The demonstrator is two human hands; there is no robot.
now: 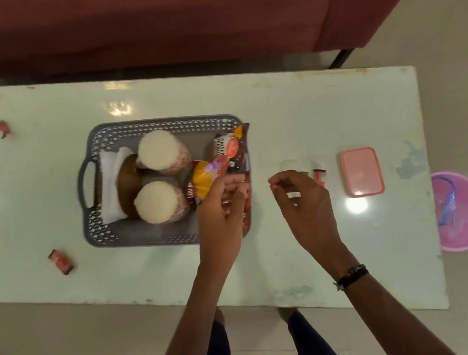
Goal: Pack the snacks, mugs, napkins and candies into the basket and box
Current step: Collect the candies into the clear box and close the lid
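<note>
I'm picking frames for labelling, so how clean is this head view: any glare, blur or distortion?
Head view: dim and soft throughout; bright glare spots on the table beside the pink box and beyond the basket; the small items behind the right hand are smeared, so unreadable; the left hand is fairly sharp; the table edges bend, as a wide-angle lens would make them.

White table (292,112) holds grey basket (162,124) centre-left, pink box (362,174) right, red candy (2,127) far left, another candy (61,261) near left.
</note>
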